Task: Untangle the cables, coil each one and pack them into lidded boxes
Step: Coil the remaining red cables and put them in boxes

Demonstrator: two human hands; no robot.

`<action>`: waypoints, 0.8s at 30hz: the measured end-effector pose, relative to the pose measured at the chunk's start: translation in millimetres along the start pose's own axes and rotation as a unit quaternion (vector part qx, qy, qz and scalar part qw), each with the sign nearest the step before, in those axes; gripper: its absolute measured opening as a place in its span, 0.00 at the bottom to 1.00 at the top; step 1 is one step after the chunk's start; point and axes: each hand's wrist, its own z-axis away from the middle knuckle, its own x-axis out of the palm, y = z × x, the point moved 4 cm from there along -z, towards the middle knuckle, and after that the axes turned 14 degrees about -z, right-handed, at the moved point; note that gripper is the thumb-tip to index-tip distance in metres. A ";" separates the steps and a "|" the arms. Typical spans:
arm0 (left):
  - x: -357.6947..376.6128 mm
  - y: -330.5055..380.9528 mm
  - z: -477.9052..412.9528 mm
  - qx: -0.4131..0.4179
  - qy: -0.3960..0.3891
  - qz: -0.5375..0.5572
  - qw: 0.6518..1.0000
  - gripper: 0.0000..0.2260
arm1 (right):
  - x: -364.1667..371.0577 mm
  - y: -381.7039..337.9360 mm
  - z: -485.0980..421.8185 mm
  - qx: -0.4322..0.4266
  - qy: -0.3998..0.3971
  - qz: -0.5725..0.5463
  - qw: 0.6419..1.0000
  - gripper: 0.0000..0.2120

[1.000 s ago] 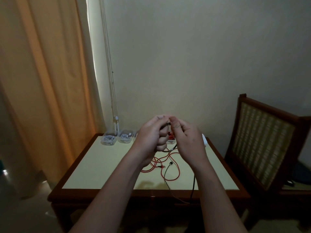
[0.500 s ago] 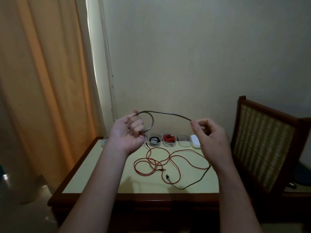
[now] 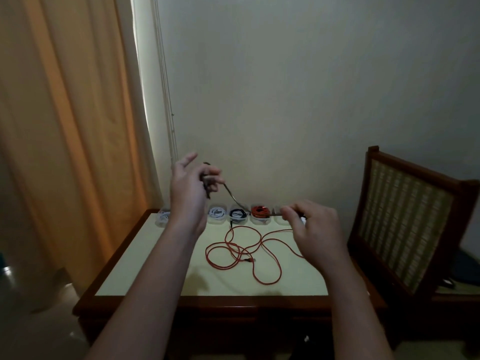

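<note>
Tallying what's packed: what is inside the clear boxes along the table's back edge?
Left to right, one per box: a white coil, a second white coil, a black coil, a red coil. The left forearm and right hand hide whatever else stands there.

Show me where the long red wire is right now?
In the head view, the long red wire lies in loose loops on the table, centre-right, in front of the row of boxes, partly behind the right hand.

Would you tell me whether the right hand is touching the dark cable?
Touching: the head view shows the right hand pinching the dark cable at its fingertips.
</note>
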 end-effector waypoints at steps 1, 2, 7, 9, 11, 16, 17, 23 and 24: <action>6.1 2.8 6.3 0.032 -0.025 -0.061 0.997 0.13 | 3.3 -5.6 0.7 -0.011 -0.012 -0.014 1.000 0.10; 12.4 4.5 13.0 0.052 -0.057 -0.101 0.992 0.12 | 5.5 -11.1 0.9 -0.017 -0.021 -0.030 0.999 0.11; 31.1 5.1 38.0 0.076 -0.180 -0.188 0.963 0.14 | -1.4 -31.2 -4.5 -0.031 0.012 -0.081 0.996 0.15; 34.2 4.0 44.3 0.082 -0.214 -0.215 0.949 0.14 | -6.4 -37.0 -6.6 -0.035 0.027 -0.099 0.994 0.16; 37.1 1.1 48.0 0.087 -0.242 -0.243 0.935 0.14 | -10.9 -43.3 -7.7 -0.039 0.036 -0.114 0.992 0.16; 45.0 -13.1 53.7 -0.027 -0.337 -0.137 0.931 0.16 | -14.7 -48.4 -8.8 0.012 0.072 -0.214 0.974 0.11; 47.7 -13.8 56.7 -0.066 -0.359 -0.074 0.928 0.17 | -14.0 -47.5 -9.4 0.030 0.083 -0.226 0.970 0.12; 54.9 -19.7 60.1 -0.182 -0.386 0.125 0.896 0.15 | 5.9 -33.1 -5.3 0.131 0.017 -0.237 0.963 0.33; 55.1 -20.1 60.2 -0.193 -0.391 0.139 0.889 0.14 | 8.5 -32.8 -3.3 0.145 0.007 -0.246 0.958 0.33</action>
